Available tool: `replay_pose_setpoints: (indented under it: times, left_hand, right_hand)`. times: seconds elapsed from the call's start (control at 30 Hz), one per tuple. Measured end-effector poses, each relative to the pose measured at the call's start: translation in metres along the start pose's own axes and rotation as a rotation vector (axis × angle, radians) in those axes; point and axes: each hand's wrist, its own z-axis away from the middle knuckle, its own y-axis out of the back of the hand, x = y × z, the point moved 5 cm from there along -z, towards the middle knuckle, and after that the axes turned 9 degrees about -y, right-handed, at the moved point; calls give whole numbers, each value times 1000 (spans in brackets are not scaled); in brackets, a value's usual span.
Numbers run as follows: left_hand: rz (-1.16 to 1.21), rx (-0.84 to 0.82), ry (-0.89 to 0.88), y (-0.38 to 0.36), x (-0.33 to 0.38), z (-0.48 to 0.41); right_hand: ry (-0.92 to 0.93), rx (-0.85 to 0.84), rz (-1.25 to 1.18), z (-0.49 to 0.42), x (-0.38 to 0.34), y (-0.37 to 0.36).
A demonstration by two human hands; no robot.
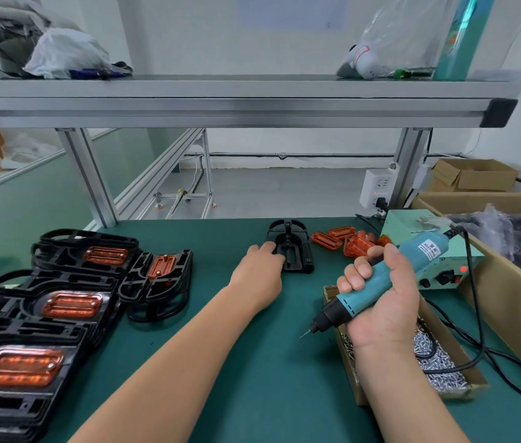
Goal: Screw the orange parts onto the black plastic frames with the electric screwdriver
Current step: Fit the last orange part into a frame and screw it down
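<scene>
Far left, finished black frames (45, 302) w/ orange parts screwed in lie in overlapping stacks on the green tabletop (252, 362). I take that as the done pile, kept clear of the work zone. The nearest stack is cut off at bottom-left of my view, so no count from me. One more assembled frame (156, 282) leans tilted against the stacks' right side.

Centre: the left hand (259, 273) is stretched fwd, fingers curled onto the near-left edge of a bare black frame (291, 247). It lies flat toward the far side of the tabletop, no orange part on it. I judge it's gripped there to pull it closer for fitting. The fingertips are partly lost among the frame's ribs, so I can't tell how firm the hold is.

Just right of it sit loose orange parts (348, 243) in a small heap, prob. the next supply, within easy reach. They overlap, and the right thumb covers some.

The right hand (387, 308) is wrapped round the teal electric screwdriver (380, 281), held off the tabletop w/ the bit angled down-left. I'd say it's idle while the other hand fetches. Screw on the bit tip? Too small to tell.

Under that wrist is an open box of screws (438, 359), partly hidden by forearm and cable. Behind it is the driver's power unit (444, 270), red lamp lit. Far right, a big carton (508, 298) w/ dark bagged items, blurry and cut off.
</scene>
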Motion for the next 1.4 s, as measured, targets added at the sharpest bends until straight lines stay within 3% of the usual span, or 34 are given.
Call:
replay_pose_setpoints:
  times: [0.27,0.63,0.87,1.0,1.17,1.4]
  left_hand:
    - [-20,31,32,19,33,78]
    - [-221,-162,-76,26,63,167]
    - [12,-41,-141,37,51,175]
    - [118,-172,-134,39,15,175]
    - [128,-123,-161,40,3,174]
    - [134,-220,-174,27,19,185]
  right_hand:
    - [43,33,-4,1,-9,0]
    - [115,104,-76,-1,-33,10]
    - [119,113,-70,-3,-32,13]
    - [114,105,-71,-3,-31,13]
    - [114,109,-76,-4,-31,15]
    - [113,127,-86,-4,-33,16]
